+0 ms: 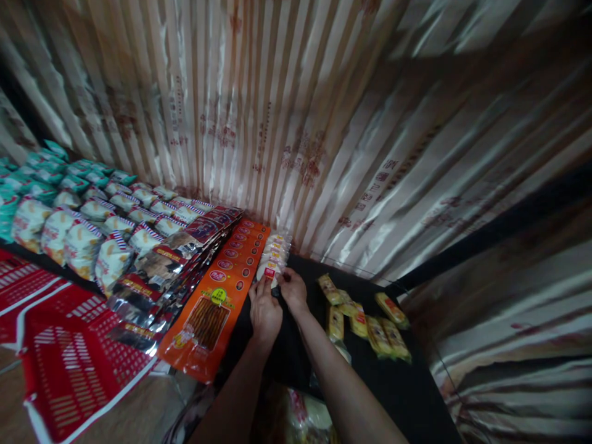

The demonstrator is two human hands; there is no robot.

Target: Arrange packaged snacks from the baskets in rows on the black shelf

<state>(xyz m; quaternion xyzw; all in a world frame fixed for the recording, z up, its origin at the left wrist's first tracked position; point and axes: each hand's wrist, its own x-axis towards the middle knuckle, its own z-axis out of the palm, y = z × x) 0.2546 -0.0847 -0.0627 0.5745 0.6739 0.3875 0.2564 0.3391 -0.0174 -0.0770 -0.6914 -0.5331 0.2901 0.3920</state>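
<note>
Both my hands meet at the front end of a row of small white snack packets (276, 246) in clear wrapping. My left hand (266, 311) has its fingers on the near face of the front white packet (269, 271), which bears a red label. At the packet's right edge, my right hand (293, 291) pinches with thumb and fingers. Part of this packet is hidden behind my fingers. Close on the left lie overlapping orange snack packs (203, 327) with a clear window showing brown sticks.
Left of the orange packs are dark shiny packs (157, 277), white snack bags (113, 256) and teal bags (41, 169). Yellow-wrapped snacks (379, 336) lie scattered on the black shelf (393, 394) at right. A red basket (74, 351) stands lower left; a striped curtain (287, 111) hangs behind.
</note>
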